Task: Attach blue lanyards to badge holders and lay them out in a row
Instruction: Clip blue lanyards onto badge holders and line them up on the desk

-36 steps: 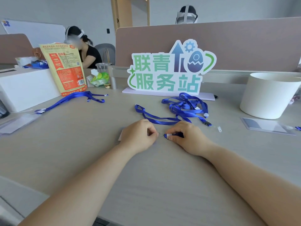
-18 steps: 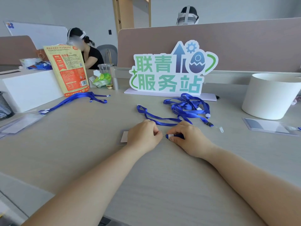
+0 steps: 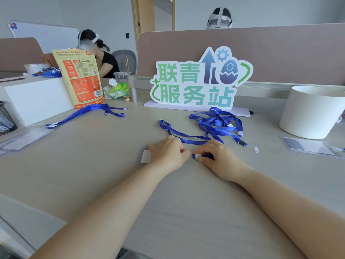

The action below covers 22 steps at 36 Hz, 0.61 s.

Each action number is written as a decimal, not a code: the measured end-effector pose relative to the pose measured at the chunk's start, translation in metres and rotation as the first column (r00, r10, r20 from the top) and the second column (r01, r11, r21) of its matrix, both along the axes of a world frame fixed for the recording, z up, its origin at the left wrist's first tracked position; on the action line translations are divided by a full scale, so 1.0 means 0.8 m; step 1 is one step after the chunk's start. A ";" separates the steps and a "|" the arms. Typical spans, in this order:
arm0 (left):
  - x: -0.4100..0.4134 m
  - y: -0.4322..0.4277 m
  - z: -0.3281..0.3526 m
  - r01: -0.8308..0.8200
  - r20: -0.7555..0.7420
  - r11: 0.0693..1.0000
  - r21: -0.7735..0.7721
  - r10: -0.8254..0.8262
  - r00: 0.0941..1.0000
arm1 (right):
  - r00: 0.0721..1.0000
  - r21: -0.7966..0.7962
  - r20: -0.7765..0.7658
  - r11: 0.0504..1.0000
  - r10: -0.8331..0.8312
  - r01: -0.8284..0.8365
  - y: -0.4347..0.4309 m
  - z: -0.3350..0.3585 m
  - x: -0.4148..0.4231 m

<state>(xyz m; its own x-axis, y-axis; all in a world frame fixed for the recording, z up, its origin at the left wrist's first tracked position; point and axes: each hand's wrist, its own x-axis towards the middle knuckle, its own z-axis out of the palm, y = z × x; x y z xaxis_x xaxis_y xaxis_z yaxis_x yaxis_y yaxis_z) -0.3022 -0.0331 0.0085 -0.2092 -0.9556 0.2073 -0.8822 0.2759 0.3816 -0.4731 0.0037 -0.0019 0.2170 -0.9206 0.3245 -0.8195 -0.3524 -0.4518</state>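
Two hands met mid-desk: left hand (image 3: 168, 152) curled onto the clear flat plastic badge holder (image 3: 144, 156), which poked out at its 9 o'clock; right hand (image 3: 219, 158) pinched the white-tipped end of the blue woven ribbon lanyard (image 3: 192, 141), strap trailing toward 12 o'clock. Judged: ribbon limp, light; holder thin, slippery, bendy; best gripped at the slot edge

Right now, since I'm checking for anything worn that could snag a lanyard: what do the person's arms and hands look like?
Both are bare. The left forearm and right forearm show no sleeves anywhere up to the frame's lower edge. The left hand and right hand are ungloved, and no ring, watch, bracelet or marking is visible on the parts in view.
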 end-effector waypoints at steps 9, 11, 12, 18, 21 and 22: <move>-0.003 0.002 0.000 0.001 0.012 1.000 0.004 -0.001 1.000 | 1.000 -0.010 0.000 1.000 0.007 -0.007 0.000 -0.001 -0.001; -0.003 0.003 0.000 -0.006 0.004 1.000 -0.004 0.006 1.000 | 1.000 -0.015 -0.001 1.000 0.009 -0.009 0.000 -0.001 -0.001; -0.004 0.004 0.000 -0.008 0.002 1.000 -0.005 0.008 1.000 | 1.000 -0.018 -0.003 1.000 0.011 -0.011 0.000 -0.001 -0.001; -0.003 0.005 0.002 -0.005 -0.010 1.000 0.001 0.005 1.000 | 1.000 -0.018 -0.001 1.000 0.010 -0.010 -0.001 -0.002 0.000; -0.004 0.006 0.003 -0.007 -0.023 1.000 0.015 0.007 1.000 | 1.000 -0.017 -0.009 1.000 0.012 -0.012 0.000 -0.001 0.000; -0.003 0.007 0.003 -0.003 -0.034 1.000 0.016 0.003 0.999 | 1.000 -0.014 -0.009 1.000 0.011 -0.011 0.000 -0.001 0.000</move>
<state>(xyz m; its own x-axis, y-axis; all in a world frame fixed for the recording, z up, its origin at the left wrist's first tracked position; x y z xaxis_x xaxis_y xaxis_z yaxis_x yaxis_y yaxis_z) -0.3050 -0.0277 0.0109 -0.1997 -0.9594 0.1992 -0.8696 0.2672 0.4152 -0.4728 0.0035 -0.0029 0.2298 -0.9136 0.3356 -0.8198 -0.3675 -0.4391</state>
